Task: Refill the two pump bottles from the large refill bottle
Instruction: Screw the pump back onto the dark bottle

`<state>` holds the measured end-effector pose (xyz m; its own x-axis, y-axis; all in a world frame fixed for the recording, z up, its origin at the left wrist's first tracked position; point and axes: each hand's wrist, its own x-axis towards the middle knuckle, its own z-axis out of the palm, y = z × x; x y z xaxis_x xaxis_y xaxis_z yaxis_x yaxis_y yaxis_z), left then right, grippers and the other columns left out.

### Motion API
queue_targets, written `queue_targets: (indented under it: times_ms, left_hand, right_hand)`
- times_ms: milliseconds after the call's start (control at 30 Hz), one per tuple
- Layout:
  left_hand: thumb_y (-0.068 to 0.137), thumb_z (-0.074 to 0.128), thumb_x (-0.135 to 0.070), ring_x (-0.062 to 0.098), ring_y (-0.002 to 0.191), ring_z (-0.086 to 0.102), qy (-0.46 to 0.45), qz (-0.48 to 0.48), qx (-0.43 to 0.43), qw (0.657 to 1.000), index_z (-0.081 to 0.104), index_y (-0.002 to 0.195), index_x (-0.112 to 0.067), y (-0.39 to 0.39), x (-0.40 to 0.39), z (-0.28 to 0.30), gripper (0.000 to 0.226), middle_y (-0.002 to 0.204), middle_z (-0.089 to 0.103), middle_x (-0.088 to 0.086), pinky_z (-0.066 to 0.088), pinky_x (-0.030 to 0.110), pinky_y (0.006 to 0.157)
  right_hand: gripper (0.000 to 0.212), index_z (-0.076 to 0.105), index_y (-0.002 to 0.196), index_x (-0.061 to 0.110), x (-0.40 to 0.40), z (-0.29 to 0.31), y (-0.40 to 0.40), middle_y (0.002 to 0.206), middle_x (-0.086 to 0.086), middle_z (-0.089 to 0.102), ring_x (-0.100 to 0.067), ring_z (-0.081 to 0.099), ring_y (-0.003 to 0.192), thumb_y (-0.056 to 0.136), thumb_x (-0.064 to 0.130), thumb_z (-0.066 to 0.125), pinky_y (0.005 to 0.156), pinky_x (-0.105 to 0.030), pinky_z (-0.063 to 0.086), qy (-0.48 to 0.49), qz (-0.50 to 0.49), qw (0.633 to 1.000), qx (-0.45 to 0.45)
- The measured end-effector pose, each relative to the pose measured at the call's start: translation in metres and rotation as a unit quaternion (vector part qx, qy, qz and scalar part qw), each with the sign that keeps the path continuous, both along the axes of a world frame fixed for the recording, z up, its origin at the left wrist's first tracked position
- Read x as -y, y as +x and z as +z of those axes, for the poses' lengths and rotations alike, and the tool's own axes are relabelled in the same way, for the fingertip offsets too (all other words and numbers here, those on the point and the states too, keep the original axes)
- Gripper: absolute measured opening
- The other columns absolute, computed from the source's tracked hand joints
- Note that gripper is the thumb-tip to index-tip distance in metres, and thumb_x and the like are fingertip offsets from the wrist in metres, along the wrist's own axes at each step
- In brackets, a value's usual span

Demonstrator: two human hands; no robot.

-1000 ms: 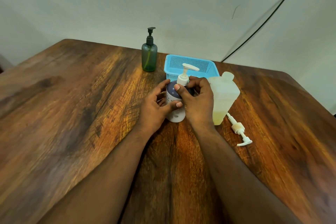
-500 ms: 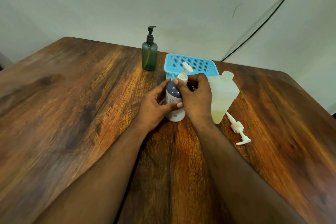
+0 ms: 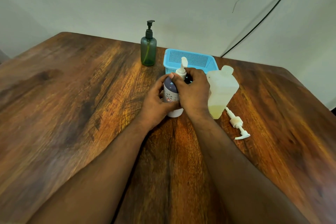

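Note:
A white pump bottle (image 3: 171,92) with a dark purple shoulder stands mid-table. My left hand (image 3: 156,102) wraps its body from the left. My right hand (image 3: 193,91) grips the collar of its white pump head (image 3: 182,67), whose spout points away from me. Just to the right stands the large translucent refill bottle (image 3: 221,89), capped, with a little yellowish liquid at the bottom. A green pump bottle (image 3: 148,51) with a black pump stands farther back, untouched.
A blue perforated basket (image 3: 190,59) sits behind the white bottle. A loose white pump with its tube (image 3: 236,122) lies on the wooden table (image 3: 72,96) right of the refill bottle. A black cable (image 3: 263,18) runs up the wall.
The pump head's spout has turned from pointing right to pointing away from me as my right hand twists the collar. My left hand keeps holding the bottle.

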<state>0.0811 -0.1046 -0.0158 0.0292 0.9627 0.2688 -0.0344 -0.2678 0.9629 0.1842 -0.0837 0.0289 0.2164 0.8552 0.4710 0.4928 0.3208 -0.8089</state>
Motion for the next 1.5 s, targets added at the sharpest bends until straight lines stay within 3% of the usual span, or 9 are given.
queue_targets:
  times_ms: [233, 400, 533, 633, 767, 867, 1200, 1333, 1500]
  left_hand:
    - [0.076, 0.076, 0.008, -0.02, 0.098, 0.058, 0.015, 0.037, -0.011, 0.999, 0.038, 0.127, -0.038, 0.006, 0.005, 0.001, 0.078, 0.113, 0.055, -0.025, 0.049, 0.007, 0.075]
    - [0.077, 0.075, 0.006, -0.023, 0.094, 0.057, -0.01, -0.007, -0.027, 1.0, 0.037, 0.131, -0.035, -0.003, 0.003, 0.007, 0.077, 0.109, 0.055, -0.026, 0.047, 0.004, 0.071]
    - [0.07, 0.085, -0.01, 0.001, 0.109, 0.062, -0.077, -0.057, -0.092, 0.991, 0.049, 0.129, -0.037, -0.018, -0.005, 0.007, 0.074, 0.116, 0.065, -0.016, 0.053, 0.015, 0.076]
    - [0.069, 0.087, -0.019, 0.009, 0.11, 0.061, -0.131, -0.088, -0.175, 0.972, 0.054, 0.121, -0.032, -0.023, -0.015, 0.019, 0.063, 0.111, 0.065, -0.016, 0.051, 0.024, 0.086]
    - [0.068, 0.085, -0.041, 0.021, 0.13, 0.046, -0.172, -0.105, -0.427, 0.882, 0.041, 0.141, -0.031, -0.026, -0.041, 0.043, 0.086, 0.139, 0.053, -0.006, 0.037, 0.045, 0.107]
    - [0.065, 0.084, -0.052, 0.029, 0.134, 0.044, -0.169, -0.107, -0.567, 0.799, 0.037, 0.144, -0.031, -0.011, -0.058, 0.044, 0.095, 0.146, 0.048, 0.001, 0.037, 0.051, 0.109]
    - [0.058, 0.088, -0.053, 0.041, 0.146, 0.016, -0.148, -0.162, -0.78, 0.585, 0.0, 0.155, -0.034, 0.045, -0.116, 0.049, 0.132, 0.161, 0.013, 0.012, 0.031, 0.061, 0.111]
    - [0.057, 0.091, -0.049, 0.04, 0.142, 0.025, -0.142, -0.157, -0.786, 0.581, 0.005, 0.154, -0.031, 0.051, -0.129, 0.042, 0.131, 0.155, 0.024, 0.012, 0.037, 0.059, 0.104]
    - [0.05, 0.092, -0.049, 0.046, 0.136, 0.028, -0.145, -0.146, -0.782, 0.588, 0.007, 0.15, -0.036, 0.049, -0.136, 0.031, 0.132, 0.148, 0.026, 0.015, 0.039, 0.063, 0.102]
  right_hand:
    - [0.029, 0.063, 0.089, 0.021, -0.006, -0.003, -0.005, 0.088, 0.01, 0.059, -0.013, 0.061, 0.088, 0.073, 0.04, 0.078, 0.079, -0.039, 0.054, 0.012, -0.028, 1.0, -0.005]
    - [0.03, 0.056, 0.085, 0.026, -0.005, -0.002, -0.005, 0.089, 0.008, 0.059, -0.017, 0.059, 0.09, 0.074, 0.044, 0.076, 0.081, -0.043, 0.053, -0.007, -0.028, 0.999, 0.014]
    - [0.031, 0.057, 0.08, 0.022, -0.003, 0.021, 0.006, 0.084, 0.007, 0.062, -0.013, 0.06, 0.084, 0.073, 0.044, 0.077, 0.07, -0.032, 0.051, -0.067, 0.016, 0.993, 0.098]
    - [0.032, 0.056, 0.075, 0.022, -0.003, 0.039, 0.015, 0.079, 0.011, 0.059, -0.009, 0.059, 0.077, 0.07, 0.043, 0.08, 0.055, -0.021, 0.038, -0.096, 0.044, 0.982, 0.156]
    - [0.031, 0.059, 0.076, 0.02, -0.006, 0.077, 0.03, 0.075, 0.012, 0.057, -0.003, 0.055, 0.068, 0.072, 0.042, 0.08, 0.06, -0.017, 0.045, -0.047, 0.038, 0.986, 0.154]
    - [0.038, 0.05, 0.06, 0.022, -0.012, 0.122, 0.043, 0.063, 0.012, 0.049, 0.002, 0.044, 0.056, 0.069, 0.041, 0.082, 0.048, -0.013, 0.029, 0.017, 0.029, 0.989, 0.141]
    - [0.038, 0.05, 0.062, 0.016, -0.091, 0.157, 0.076, 0.06, 0.011, 0.043, -0.002, 0.04, 0.054, 0.065, 0.038, 0.081, 0.05, -0.016, 0.029, 0.056, 0.008, 0.984, 0.171]
    - [0.044, 0.04, 0.053, 0.02, -0.125, 0.128, 0.09, 0.058, 0.009, 0.041, -0.003, 0.038, 0.052, 0.064, 0.036, 0.08, 0.049, -0.018, 0.027, 0.023, 0.02, 0.979, 0.203]
    - [0.034, 0.054, 0.065, 0.013, -0.16, 0.094, 0.107, 0.062, 0.009, 0.048, -0.003, 0.044, 0.055, 0.068, 0.036, 0.079, 0.051, -0.017, 0.031, -0.009, 0.011, 0.984, 0.176]
